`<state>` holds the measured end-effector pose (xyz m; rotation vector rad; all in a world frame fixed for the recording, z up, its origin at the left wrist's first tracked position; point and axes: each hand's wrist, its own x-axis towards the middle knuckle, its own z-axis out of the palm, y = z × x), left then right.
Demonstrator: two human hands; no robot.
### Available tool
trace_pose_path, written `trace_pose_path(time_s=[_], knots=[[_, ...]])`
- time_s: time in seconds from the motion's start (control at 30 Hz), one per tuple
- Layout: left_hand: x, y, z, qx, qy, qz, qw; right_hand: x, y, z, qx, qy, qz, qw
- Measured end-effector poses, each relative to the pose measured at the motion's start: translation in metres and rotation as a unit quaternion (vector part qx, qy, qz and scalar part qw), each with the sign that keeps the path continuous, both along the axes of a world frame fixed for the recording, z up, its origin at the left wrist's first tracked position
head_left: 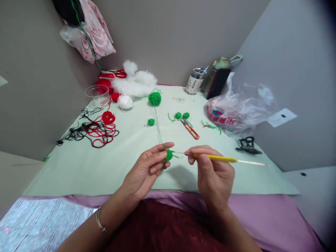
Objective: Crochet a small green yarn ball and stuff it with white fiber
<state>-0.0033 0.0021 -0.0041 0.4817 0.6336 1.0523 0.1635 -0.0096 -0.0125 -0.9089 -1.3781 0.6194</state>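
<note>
My left hand (147, 168) pinches a small green crochet piece (168, 155) between thumb and fingers, above the pale green table mat (110, 164). My right hand (212, 171) grips a yellow-handled crochet hook (223, 159), whose metal tip points left into the green piece. A strand of green yarn (157, 122) runs from the piece up to a green yarn ball (154, 98) further back on the mat.
Orange-handled snips (191, 128) and three small green crocheted balls (181, 115) lie mid-mat. Tangled red and black yarn (93, 130) sits left, with a clear cup (97, 95), white stuffing (135, 82), a white ball. A plastic bag (236, 110), jar (194, 81), black clip (248, 145) sit right.
</note>
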Motion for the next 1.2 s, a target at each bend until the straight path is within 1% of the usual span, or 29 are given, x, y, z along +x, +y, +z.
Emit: trace_pose_path(time_s=[0.03, 0.1, 0.17, 0.23, 0.3, 0.37, 0.5, 0.57, 0.63, 0.73, 0.8, 0.87, 0.9, 0.97, 1.03, 1.13, 1.2], knots=[[0.0, 0.0, 0.0, 0.014, 0.017, 0.011, 1.0, 0.0, 0.002, 0.001, -0.021, 0.031, 0.024, 0.999], [0.002, -0.003, -0.001, 0.052, 0.061, 0.02, 0.997, -0.001, 0.004, 0.002, -0.035, 0.036, 0.067, 0.997], [0.003, -0.005, -0.003, 0.091, 0.107, 0.02, 0.99, -0.001, 0.005, 0.0, -0.039, 0.013, 0.076, 0.996], [0.002, -0.007, -0.006, 0.119, 0.146, 0.019, 0.982, 0.0, 0.005, -0.003, -0.053, 0.024, 0.073, 0.996], [0.001, -0.008, -0.007, 0.13, 0.171, 0.018, 0.977, 0.002, 0.006, -0.005, -0.081, 0.063, 0.08, 0.991], [-0.001, -0.008, -0.007, 0.132, 0.176, 0.019, 0.975, 0.004, 0.007, -0.006, -0.104, 0.091, 0.092, 0.986], [-0.002, -0.007, -0.004, 0.133, 0.187, 0.029, 0.973, 0.005, 0.006, -0.003, -0.113, 0.085, 0.1, 0.985], [-0.003, -0.007, -0.003, 0.141, 0.203, 0.037, 0.968, 0.004, 0.003, 0.0, -0.103, 0.066, 0.091, 0.988], [-0.004, -0.008, -0.003, 0.155, 0.228, 0.044, 0.96, 0.004, -0.001, 0.002, -0.085, 0.026, 0.07, 0.994], [-0.004, -0.009, -0.005, 0.181, 0.28, 0.062, 0.941, 0.004, -0.007, 0.004, -0.026, -0.08, 0.041, 0.996], [-0.002, -0.01, -0.006, 0.196, 0.318, 0.086, 0.924, 0.003, -0.009, 0.004, 0.037, -0.157, 0.033, 0.986], [0.001, -0.011, -0.006, 0.197, 0.337, 0.114, 0.914, 0.0, -0.009, 0.001, 0.105, -0.213, 0.021, 0.971], [0.003, -0.011, -0.006, 0.191, 0.337, 0.125, 0.914, -0.001, -0.009, -0.001, 0.136, -0.232, 0.01, 0.963], [0.006, -0.012, -0.006, 0.169, 0.317, 0.136, 0.923, -0.003, -0.008, -0.004, 0.179, -0.246, -0.007, 0.953], [0.007, -0.013, -0.005, 0.152, 0.287, 0.134, 0.936, -0.003, -0.008, -0.005, 0.175, -0.226, -0.005, 0.958], [0.005, -0.012, -0.003, 0.147, 0.254, 0.121, 0.948, 0.0, -0.009, -0.002, 0.108, -0.157, 0.016, 0.982], [0.004, -0.012, -0.003, 0.147, 0.248, 0.113, 0.951, 0.003, -0.009, 0.0, 0.081, -0.13, 0.021, 0.988]])
